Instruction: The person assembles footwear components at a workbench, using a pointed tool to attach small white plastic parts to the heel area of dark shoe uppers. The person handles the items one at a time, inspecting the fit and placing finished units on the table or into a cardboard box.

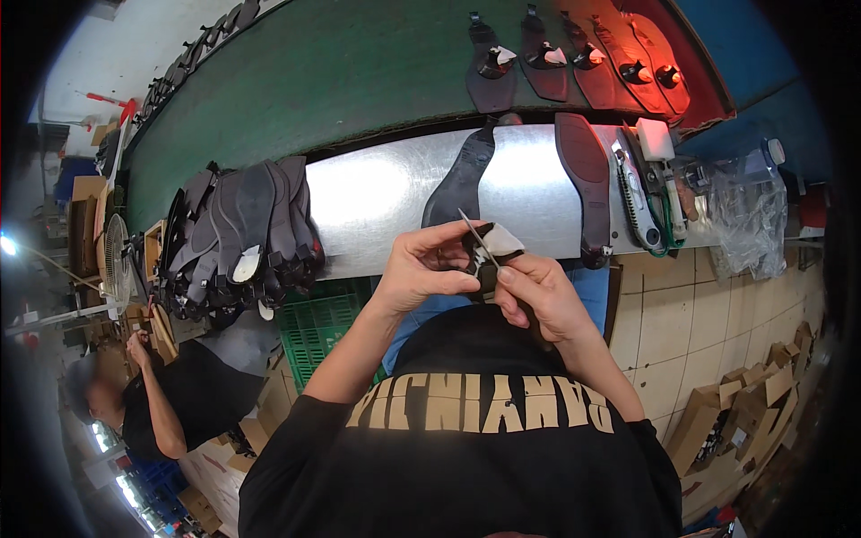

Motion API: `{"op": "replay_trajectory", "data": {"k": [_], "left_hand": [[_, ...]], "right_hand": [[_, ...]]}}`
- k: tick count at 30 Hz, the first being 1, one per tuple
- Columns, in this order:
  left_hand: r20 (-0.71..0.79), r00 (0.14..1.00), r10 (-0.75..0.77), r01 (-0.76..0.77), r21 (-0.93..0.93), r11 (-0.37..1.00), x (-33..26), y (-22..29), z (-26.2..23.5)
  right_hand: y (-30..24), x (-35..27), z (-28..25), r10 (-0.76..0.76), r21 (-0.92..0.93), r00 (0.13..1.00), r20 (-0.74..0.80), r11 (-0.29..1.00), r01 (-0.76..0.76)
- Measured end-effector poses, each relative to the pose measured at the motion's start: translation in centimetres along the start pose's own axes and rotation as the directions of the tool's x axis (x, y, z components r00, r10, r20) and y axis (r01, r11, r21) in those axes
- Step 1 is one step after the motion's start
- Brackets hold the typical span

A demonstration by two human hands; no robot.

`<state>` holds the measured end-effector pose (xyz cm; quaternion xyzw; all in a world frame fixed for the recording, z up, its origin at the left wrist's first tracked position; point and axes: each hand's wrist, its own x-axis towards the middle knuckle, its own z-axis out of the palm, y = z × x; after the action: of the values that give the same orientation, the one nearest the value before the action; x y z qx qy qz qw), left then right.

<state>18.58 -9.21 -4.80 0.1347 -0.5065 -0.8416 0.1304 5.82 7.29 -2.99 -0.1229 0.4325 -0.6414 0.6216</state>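
My left hand [420,269] is closed around the heel end of a black sandal sole [459,184], whose long front part lies out over the metal worktop. A white flap [504,240] sticks up from that end, beside dark straps between my hands. My right hand [542,289] pinches a slim pointed metal tool [474,230], its tip aimed up and left across the sole's end. Whether the tool is tweezers or a blade, I cannot tell. Fingers hide much of the straps.
Dark soles [238,224] are piled at the worktop's left. A reddish-black sole [587,179] lies right, beside a cutter knife [634,199] and a plastic bag [746,211]. Several soles [491,76] rest on the green conveyor belt [296,85]. Another person [170,394] sits at left.
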Motion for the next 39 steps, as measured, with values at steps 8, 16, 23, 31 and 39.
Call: {"op": "replay_trajectory", "data": {"k": [8, 16, 23, 31, 39], "left_hand": [[0.063, 0.982, -0.179, 0.165, -0.751, 0.640, 0.2, -2.1, 0.7], [0.149, 0.965, -0.217, 0.249, -0.784, 0.568, 0.1, -2.6, 0.6], [0.110, 0.973, -0.203, 0.216, -0.744, 0.632, -0.1, -2.8, 1.0], [0.105, 0.978, -0.179, 0.196, -0.749, 0.634, -0.1, -4.0, 0.5], [-0.345, 0.938, 0.037, -0.015, 0.066, 0.998, -0.1, -0.9, -0.2]], "right_hand": [[-1.2, -0.4, 0.9, -0.070, 0.042, 0.996, 0.057, 0.997, 0.068], [-0.5, 0.1, 2.0, -0.126, -0.061, 0.992, 0.000, 0.990, 0.125], [-0.5, 0.1, 2.7, -0.129, -0.143, 0.992, -0.016, 0.982, 0.125], [-0.3, 0.5, 1.9, -0.124, -0.182, 0.983, -0.138, 0.978, 0.098], [-1.1, 2.7, -0.4, -0.346, -0.561, 0.884, -0.315, 0.819, 0.121]]}}
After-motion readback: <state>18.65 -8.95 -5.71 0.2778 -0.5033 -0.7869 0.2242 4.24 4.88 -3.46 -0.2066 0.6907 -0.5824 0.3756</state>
